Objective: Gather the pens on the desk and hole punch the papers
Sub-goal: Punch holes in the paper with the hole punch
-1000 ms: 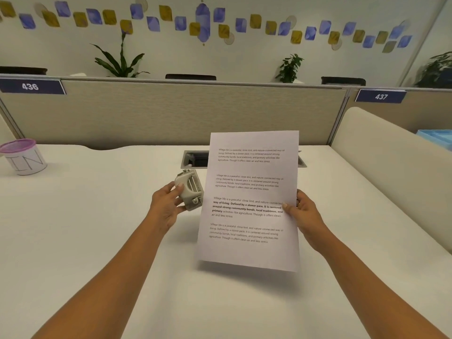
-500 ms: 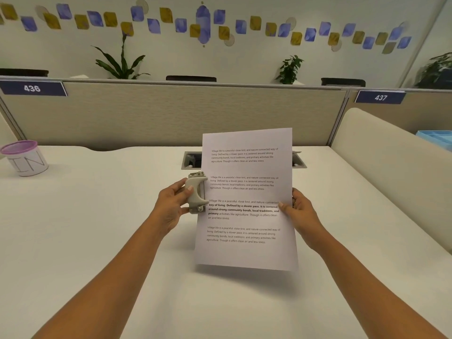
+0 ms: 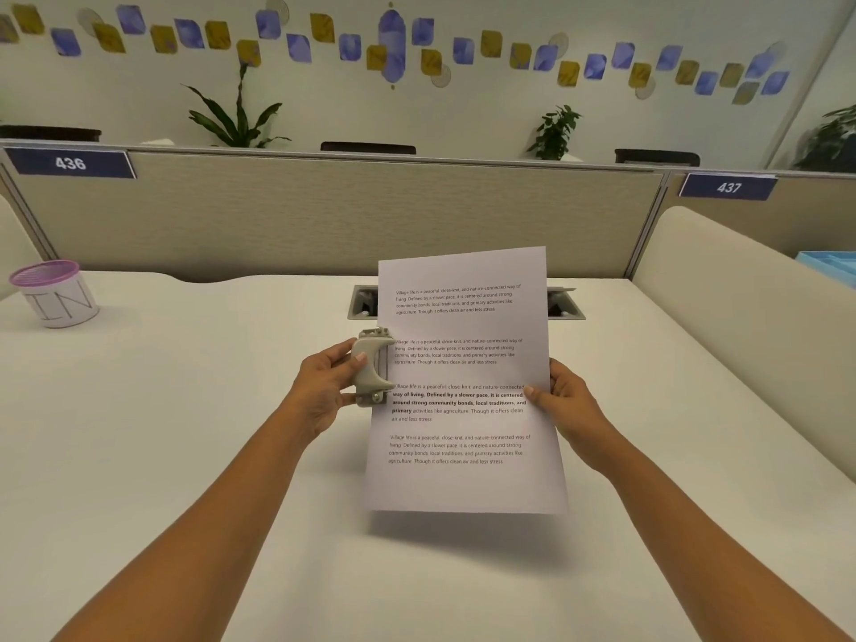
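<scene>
A white printed paper (image 3: 463,484) is held upright above the desk (image 3: 185,456). My right hand (image 3: 563,400) pinches its right edge at mid height. My left hand (image 3: 326,386) grips a grey hole punch (image 3: 370,368), turned on its side. The punch's jaws sit over the paper's left edge, about halfway up the sheet. No pens are visible on the desk.
A white cup with a purple rim (image 3: 55,294) stands at the desk's far left. A cable opening (image 3: 363,303) lies in the desk behind the paper. A beige divider (image 3: 324,215) closes the back, a padded panel (image 3: 741,326) the right, with a blue tray (image 3: 829,266) beyond it.
My left hand turned the hole punch and brought it right onto the paper's left edge. The paper shifted slightly left and lower in my right hand.
</scene>
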The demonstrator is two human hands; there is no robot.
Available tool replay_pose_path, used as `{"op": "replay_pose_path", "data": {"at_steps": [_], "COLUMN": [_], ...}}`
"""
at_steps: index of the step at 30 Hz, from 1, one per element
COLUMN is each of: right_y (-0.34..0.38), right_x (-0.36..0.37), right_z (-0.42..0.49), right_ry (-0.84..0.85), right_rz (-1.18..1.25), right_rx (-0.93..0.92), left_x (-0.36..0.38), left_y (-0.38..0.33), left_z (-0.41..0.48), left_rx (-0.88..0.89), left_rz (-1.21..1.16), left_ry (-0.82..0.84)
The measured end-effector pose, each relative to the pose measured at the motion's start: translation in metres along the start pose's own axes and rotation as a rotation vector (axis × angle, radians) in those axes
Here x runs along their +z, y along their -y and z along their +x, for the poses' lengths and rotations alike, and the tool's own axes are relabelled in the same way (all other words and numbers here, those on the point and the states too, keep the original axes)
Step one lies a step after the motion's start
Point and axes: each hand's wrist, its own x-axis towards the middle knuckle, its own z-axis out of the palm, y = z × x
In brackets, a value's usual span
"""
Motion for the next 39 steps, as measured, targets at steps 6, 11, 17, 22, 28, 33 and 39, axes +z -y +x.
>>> {"op": "replay_pose_path", "data": {"at_steps": [6, 11, 17, 22, 28, 33, 39], "right_y": [-0.003, -0.003, -0.004, -0.005, -0.005, -0.013, -0.022], "right_x": [0.001, 0.001, 0.001, 0.003, 0.006, 0.007, 0.009], "right_z": [0.000, 0.002, 0.002, 0.003, 0.005, 0.009, 0.013], "right_ry": [0.016, 0.031, 0.052, 0.060, 0.090, 0.123, 0.158], "right_rz": [0.004, 0.005, 0.009, 0.034, 0.031, 0.040, 0.029], "right_rx": [0.008, 0.020, 0.038, 0.048, 0.084, 0.136, 0.213], "left_x": [-0.003, -0.002, -0.004, -0.006, -0.007, -0.008, -0.003], "left_y": [0.000, 0.000, 0.001, 0.002, 0.005, 0.008, 0.016], "left_z": [-0.001, -0.001, 0.000, 0.000, -0.001, -0.001, 0.002], "left_rx": [-0.027, -0.039, -0.062, -0.073, -0.103, -0.169, -0.259], "left_rz": [-0.009, -0.002, 0.013, 0.023, 0.052, 0.066, 0.139], "left_ry": [-0.015, -0.039, -0.056, -0.066, -0.085, -0.118, -0.179]}}
